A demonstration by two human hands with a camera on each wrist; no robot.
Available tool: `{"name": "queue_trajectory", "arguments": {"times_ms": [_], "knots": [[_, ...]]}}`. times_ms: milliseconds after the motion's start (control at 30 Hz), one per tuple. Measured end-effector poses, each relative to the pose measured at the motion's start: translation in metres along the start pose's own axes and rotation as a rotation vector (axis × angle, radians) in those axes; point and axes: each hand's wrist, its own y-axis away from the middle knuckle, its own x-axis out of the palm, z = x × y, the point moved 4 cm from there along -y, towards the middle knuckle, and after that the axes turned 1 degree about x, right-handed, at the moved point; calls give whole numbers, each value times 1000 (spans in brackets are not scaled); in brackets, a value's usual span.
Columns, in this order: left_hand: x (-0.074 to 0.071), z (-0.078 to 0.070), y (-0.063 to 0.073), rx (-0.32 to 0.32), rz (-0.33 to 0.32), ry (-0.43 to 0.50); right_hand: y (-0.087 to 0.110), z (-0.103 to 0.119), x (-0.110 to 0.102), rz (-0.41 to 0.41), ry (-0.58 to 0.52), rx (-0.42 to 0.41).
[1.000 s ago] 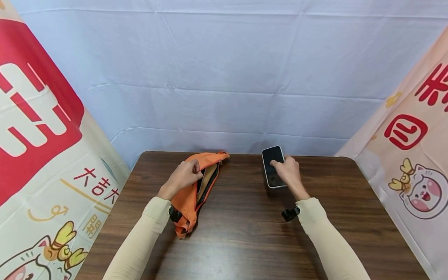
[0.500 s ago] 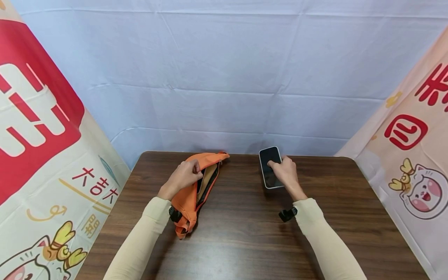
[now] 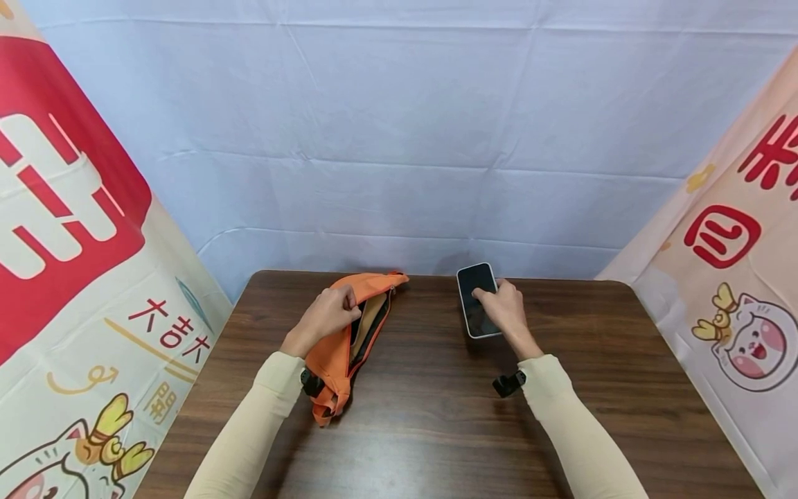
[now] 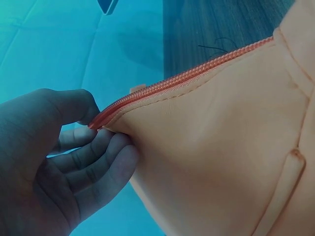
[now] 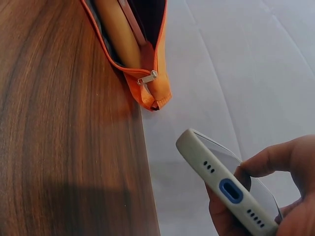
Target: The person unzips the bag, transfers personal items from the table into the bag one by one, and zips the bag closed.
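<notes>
An orange waist bag (image 3: pixel 329 357) lies on the left of the table, its zip gaping. My left hand (image 3: pixel 324 319) pinches the upper edge of the opening; in the left wrist view, thumb and fingers hold the orange zipper tape (image 4: pixel 172 78). My right hand (image 3: pixel 506 308) grips a smartphone (image 3: pixel 472 308) above the table, thumb across the dark screen and fingers behind. Its pale case (image 5: pixel 197 153) and charging port (image 5: pixel 231 191) show in the right wrist view. There, the metal zip pull (image 5: pixel 147 77) sits at the bag's end, and a tan surface (image 5: pixel 118 29) shows inside.
The brown wooden table (image 3: pixel 424 430) ends at a white cloth backdrop (image 3: pixel 399 138). Printed banners flank it, one on the left (image 3: pixel 81 277) and another on the right (image 3: pixel 736 291). A black wrist camera (image 3: pixel 509 383) hangs at the right cuff.
My right hand has moved a little left with the smartphone, bringing it closer to the bag. My left hand and the bag stay as they were.
</notes>
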Motion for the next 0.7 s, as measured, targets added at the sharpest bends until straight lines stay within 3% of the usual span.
{"name": "queue_trajectory", "arguments": {"times_ms": [700], "knots": [[-6,-4,4,7,-13,-24,4,10,7,5,-22,-15]]}}
